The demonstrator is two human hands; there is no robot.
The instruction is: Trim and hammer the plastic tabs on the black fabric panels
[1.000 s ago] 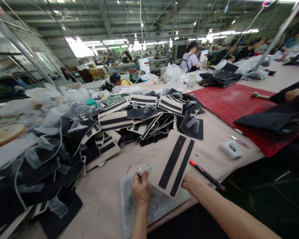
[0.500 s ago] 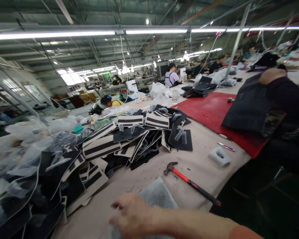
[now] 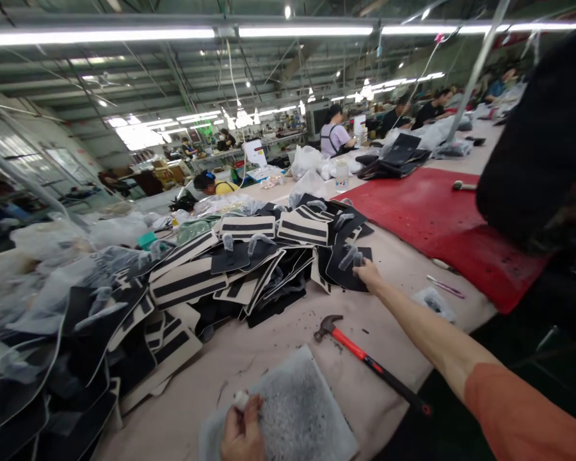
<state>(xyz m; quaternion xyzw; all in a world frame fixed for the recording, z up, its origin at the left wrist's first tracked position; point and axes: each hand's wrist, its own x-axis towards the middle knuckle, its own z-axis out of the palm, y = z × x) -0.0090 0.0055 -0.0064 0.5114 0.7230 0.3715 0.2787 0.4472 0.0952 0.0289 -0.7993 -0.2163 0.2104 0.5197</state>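
The beige cloth-covered bench (image 3: 278,339) is being crowded by heaped black-and-cream panels (image 3: 187,282), the finished share unclear. No panel is being borne by the smudged white slab (image 3: 297,403). A black strapped panel (image 3: 340,274) at the heap's right edge is being touched by the outstretched right hand (image 3: 370,278), closure unclear; a small white piece (image 3: 240,400) is being pinched by the low left hand (image 3: 242,435).

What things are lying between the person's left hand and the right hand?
In the head view, starting from the left hand: the speckled board, the claw hammer, then table cover and the black panel at the right hand.
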